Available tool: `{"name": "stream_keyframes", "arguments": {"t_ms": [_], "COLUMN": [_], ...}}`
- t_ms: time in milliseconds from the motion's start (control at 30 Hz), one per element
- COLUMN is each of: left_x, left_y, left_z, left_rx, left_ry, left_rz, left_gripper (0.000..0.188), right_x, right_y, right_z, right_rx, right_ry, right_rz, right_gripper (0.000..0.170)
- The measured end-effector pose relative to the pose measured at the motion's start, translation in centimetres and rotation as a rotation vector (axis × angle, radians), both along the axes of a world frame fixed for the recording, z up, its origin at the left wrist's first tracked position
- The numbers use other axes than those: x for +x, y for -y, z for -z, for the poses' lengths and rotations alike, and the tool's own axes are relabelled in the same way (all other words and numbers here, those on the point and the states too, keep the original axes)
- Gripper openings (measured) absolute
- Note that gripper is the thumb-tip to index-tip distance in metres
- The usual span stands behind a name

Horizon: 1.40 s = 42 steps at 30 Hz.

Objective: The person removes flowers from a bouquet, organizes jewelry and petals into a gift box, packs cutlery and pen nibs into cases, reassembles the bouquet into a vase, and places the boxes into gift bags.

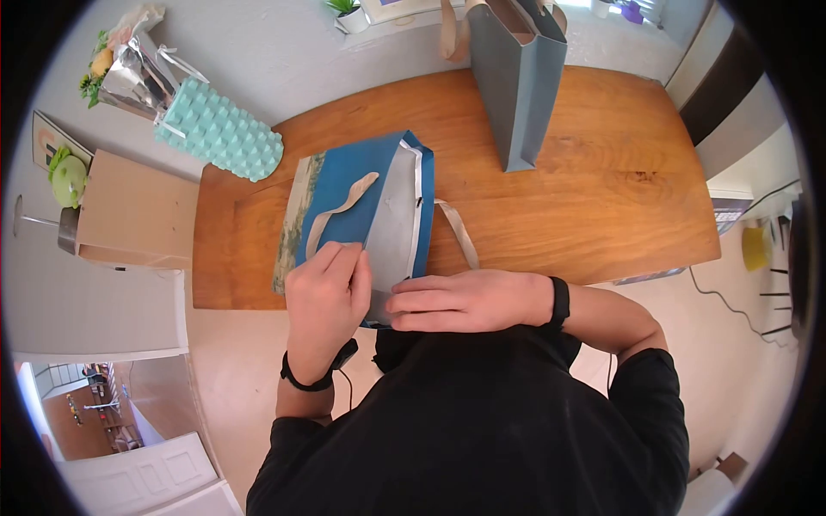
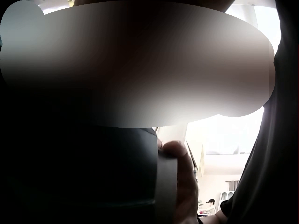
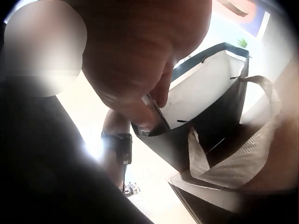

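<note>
A blue paper gift bag (image 1: 354, 191) with a printed picture panel and cream ribbon handles lies on the wooden table, its pale inside showing through the open mouth. My left hand (image 1: 328, 279) pinches the mouth's rim at the near end, fingers curled. Seen from the left wrist, the thumb (image 2: 175, 148) presses on a grey strip of the bag. Across the near corner of the mouth lies my right hand (image 1: 473, 301), long fingers pointing left. In the right wrist view, fingers (image 3: 161, 88) of this hand stand on both sides of a dark edge at the bag's corner, pinching it.
A larger grey-blue paper bag (image 1: 525, 95) stands upright at the table's back. A turquoise studded vase (image 1: 219, 129) with wrapped flowers is at the back left, near a wooden box (image 1: 138, 206). The table's near edge runs just before the body.
</note>
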<state>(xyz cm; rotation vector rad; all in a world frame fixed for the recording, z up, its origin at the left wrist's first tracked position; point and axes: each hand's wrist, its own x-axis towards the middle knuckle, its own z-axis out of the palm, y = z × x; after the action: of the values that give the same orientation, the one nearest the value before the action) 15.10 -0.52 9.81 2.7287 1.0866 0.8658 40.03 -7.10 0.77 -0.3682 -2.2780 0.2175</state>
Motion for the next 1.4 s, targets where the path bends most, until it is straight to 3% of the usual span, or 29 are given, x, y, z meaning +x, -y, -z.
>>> {"name": "stream_keyframes", "arguments": {"t_ms": [233, 267, 333, 467, 567, 633, 733, 833, 1067, 1100, 1133, 1200, 1233, 1267, 1300, 1333, 1400], "left_x": [-0.2, -0.1, -0.2, -0.2, -0.1, -0.2, -0.2, 0.5, 0.1, -0.2, -0.6, -1.4, -2.0, -2.6, -3.7, -5.3, -8.8], "left_y": [0.3, 0.3, 0.0, 0.2, 0.4, 0.4, 0.3, 0.9, 1.4, 1.3, 1.2, 1.1, 1.2, 1.2, 1.1, 1.0, 0.4], "left_z": [-0.7, -0.4, 0.1, 0.5, 0.6, 0.6, 1.2, 1.7, 2.4, 2.6, 2.9, 3.3, 3.3, 3.4, 3.6, 3.8, 6.4], "left_rx": [-0.036, -0.002, 0.007, -0.007, -0.009, -0.015, -0.020, 0.010, 0.034, 0.033, 0.018, 0.001, -0.082, -0.162, -0.162, -0.092, -0.075], "left_ry": [-0.015, -0.027, 0.006, 0.041, 0.050, 0.038, 0.030, 0.034, -0.057, -0.051, -0.052, -0.046, -0.040, -0.033, -0.022, -0.066, -0.149], "left_rz": [0.072, 0.068, 0.052, 0.047, 0.054, 0.061, 0.095, 0.112, 0.107, 0.109, 0.143, 0.186, 0.225, 0.264, 0.271, 0.297, 0.339], "left_gripper": [0.004, 0.004, 0.004, 0.004, 0.005, 0.007, 0.010, 0.009, 0.012, 0.012, 0.019, 0.026, 0.040, 0.054, 0.054, 0.070, 0.100], "right_x": [-1.2, -1.6, -2.5, -3.4, -4.5, -5.8, -5.9, -7.8, -9.7, -10.1, -10.1, -9.0, -8.1, -6.5, -4.6, -2.5, 2.2], "right_y": [-1.6, -2.0, -2.8, -3.4, -3.3, -3.2, -3.9, -5.6, -6.3, -6.6, -6.7, -5.9, -5.4, -4.0, -2.8, -1.4, 2.6], "right_z": [-0.6, -0.7, -0.6, -0.3, 1.4, 2.2, 1.3, 3.9, 5.7, 5.8, 5.6, 5.4, 4.8, 2.4, 3.1, 3.8, 0.8], "right_rx": [-0.284, -0.281, -0.048, -0.141, -0.155, -0.201, -0.298, -0.463, -0.307, -0.268, -0.225, -0.236, -0.249, -0.403, -0.351, -0.298, -0.432], "right_ry": [0.053, 0.058, 0.122, 0.151, 0.194, 0.101, 0.253, 0.237, 0.301, 0.045, -0.210, -0.236, -0.267, -0.243, 0.064, 0.371, -0.026], "right_rz": [-0.038, -0.034, 0.027, 0.033, 0.088, 0.341, 0.401, 0.435, 0.435, 0.445, 0.451, 0.414, 0.371, 0.339, 0.355, 0.362, 0.512], "right_gripper": [0.054, 0.054, 0.054, 0.050, 0.044, 0.034, 0.020, 0.010, 0.011, 0.018, 0.025, 0.032, 0.040, 0.036, 0.033, 0.029, 0.022]}}
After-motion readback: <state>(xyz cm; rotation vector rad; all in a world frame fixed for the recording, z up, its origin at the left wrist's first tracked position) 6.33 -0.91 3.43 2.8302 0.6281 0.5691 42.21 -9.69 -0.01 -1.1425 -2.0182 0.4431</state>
